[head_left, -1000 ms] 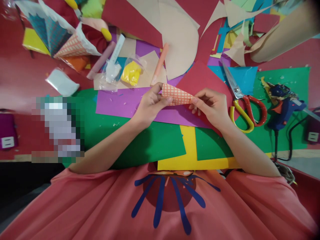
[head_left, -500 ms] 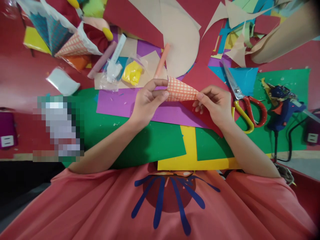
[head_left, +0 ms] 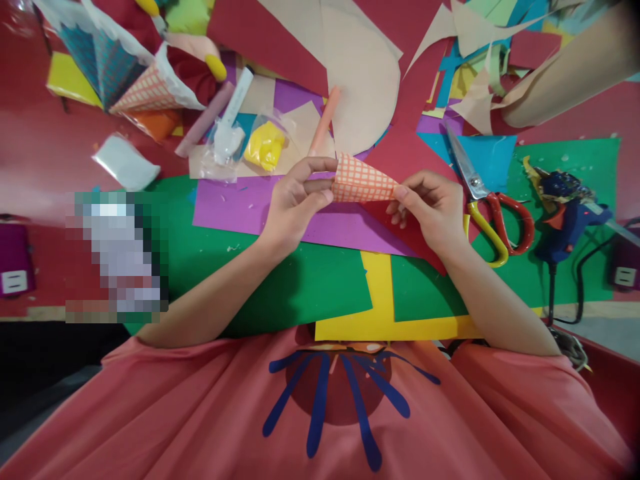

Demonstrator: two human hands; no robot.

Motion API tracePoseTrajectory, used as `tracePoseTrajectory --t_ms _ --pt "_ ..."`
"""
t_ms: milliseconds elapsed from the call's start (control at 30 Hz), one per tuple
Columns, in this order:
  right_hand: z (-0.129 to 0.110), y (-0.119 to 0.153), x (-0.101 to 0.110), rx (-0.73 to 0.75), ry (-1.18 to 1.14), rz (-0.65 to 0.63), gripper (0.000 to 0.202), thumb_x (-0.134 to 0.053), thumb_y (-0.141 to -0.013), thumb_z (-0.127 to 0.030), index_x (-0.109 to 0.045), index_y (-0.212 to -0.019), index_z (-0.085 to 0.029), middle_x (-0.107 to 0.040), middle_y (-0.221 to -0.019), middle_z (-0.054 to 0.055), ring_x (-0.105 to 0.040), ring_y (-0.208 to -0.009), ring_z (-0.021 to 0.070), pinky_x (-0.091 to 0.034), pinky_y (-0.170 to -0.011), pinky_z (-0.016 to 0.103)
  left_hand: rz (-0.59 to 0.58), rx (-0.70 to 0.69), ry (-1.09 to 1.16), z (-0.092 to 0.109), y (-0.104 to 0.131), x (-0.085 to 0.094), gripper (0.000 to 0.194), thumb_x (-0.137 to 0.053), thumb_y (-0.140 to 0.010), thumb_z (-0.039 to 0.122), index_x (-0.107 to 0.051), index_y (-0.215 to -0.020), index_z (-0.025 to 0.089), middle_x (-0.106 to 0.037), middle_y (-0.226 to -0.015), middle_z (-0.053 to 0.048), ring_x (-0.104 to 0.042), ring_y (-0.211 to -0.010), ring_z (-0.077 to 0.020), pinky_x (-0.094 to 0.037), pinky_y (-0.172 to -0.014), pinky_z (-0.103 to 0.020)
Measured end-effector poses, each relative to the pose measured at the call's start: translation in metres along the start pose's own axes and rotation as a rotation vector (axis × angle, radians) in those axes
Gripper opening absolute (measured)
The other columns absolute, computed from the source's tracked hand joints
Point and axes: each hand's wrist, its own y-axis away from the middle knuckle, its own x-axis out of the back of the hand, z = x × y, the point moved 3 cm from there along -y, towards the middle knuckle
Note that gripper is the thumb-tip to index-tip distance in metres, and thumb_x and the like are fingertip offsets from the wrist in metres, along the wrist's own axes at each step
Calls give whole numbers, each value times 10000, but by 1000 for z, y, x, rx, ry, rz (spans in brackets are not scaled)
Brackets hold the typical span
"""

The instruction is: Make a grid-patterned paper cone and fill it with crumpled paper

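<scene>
A small paper cone (head_left: pixel 364 181) with an orange-and-white grid pattern lies sideways between my hands, above a purple sheet (head_left: pixel 235 207) and a red one. My left hand (head_left: pixel 300 203) has its fingers and thumb at the cone's wide end, on the left; some fingertips are hidden at the rim. With thumb and index finger, my right hand (head_left: pixel 433 207) pinches the pointed end, its other fingers curled below. Right of that hand, scissors (head_left: pixel 477 183) with one red and one yellow handle lie partly opened.
A blue glue gun (head_left: pixel 563 230) with a cord lies at the right. Finished-looking cones (head_left: pixel 143 90), bagged yellow clay (head_left: pixel 266 145) and a white packet (head_left: pixel 126 163) sit at the left. Paper scraps and a beige roll (head_left: pixel 565 73) are at the back. Green sheets (head_left: pixel 280 290) lie in front.
My left thumb has shifted slightly left at the cone's wide end. My right hand and the cone are almost unmoved.
</scene>
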Motion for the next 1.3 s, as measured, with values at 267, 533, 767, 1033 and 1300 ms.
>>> tracePoseTrajectory --t_ms 267,533,767,1033,1300 --pt "-1 0 -1 10 16 -1 333 -706 -765 -506 -569 -710 -208 -648 -563 -58 -563 -426 48 -466 -411 174 132 -145 -18 2 -2 6 209 -705 -805 415 -679 -803 208 -632 -744 28 -582 -647 -56 -451 -594 -184" --pt "-2 0 -1 13 15 -5 345 -706 -762 -512 -567 -713 -200 -647 -560 -60 -565 -425 46 -469 -416 171 149 -213 -203 12 -2 2 321 -692 -801 478 -619 -679 190 -560 -625 31 -493 -560 -59 -381 -507 -203" --pt "-2 1 -1 6 29 3 324 -705 -767 -504 -574 -712 -212 -650 -571 -49 -567 -437 56 -481 -428 187 189 -156 -308 12 -1 3 320 -660 -814 491 -592 -674 211 -552 -636 26 -497 -576 -81 -395 -528 -238" --pt "-2 1 -2 -2 34 3 331 -706 -761 -512 -577 -710 -212 -650 -571 -48 -557 -429 55 -477 -428 193 107 -136 -288 12 0 2 296 -677 -799 481 -619 -706 206 -578 -665 15 -509 -595 -88 -419 -554 -236" --pt "-2 2 -3 -21 4 -5 348 -723 -735 -525 -581 -700 -209 -653 -565 -55 -565 -430 50 -468 -423 181 113 -139 -414 14 1 2 232 -692 -800 382 -606 -700 192 -587 -654 23 -547 -625 -95 -465 -603 -225"
